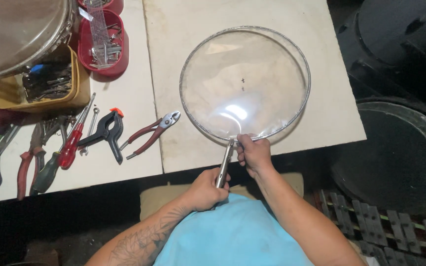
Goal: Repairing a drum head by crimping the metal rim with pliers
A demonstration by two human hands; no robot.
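- The pale tabletop (316, 118) fills most of my view, two light boards laid side by side with a seam between them.
- On the right-hand board lies the round clear lid (245, 83), a see-through disc with a thin metal rim, flat on the tabletop and reaching close to its near edge.
- Off to the right, past the tabletop, there's a dark round tub (395, 157), with black moulded shapes above it.
- Top left, a big domed metal cover (16, 34) hangs over a yellow tray (6, 93) full of small metal bits, and next to that a red tub (112, 49) holding screws and a strip of mesh.
- My right hand (254, 153) is at the lid's near rim, grip pinched shut on the rim right where the tool meets it.
- My left hand (206, 189) sits lower, just off the tabletop's edge, grip wrapped tight round the handle of a slim metal tool (225, 165), its tip touching the lid's rim.
- Left of the lid, well apart from my hands, red-handled pliers (151, 134) lie with the jaws pointing at the lid.
- Beside them a black spring clamp (105, 132), then a red screwdriver (72, 143), then more pliers and scissors towards the left edge.
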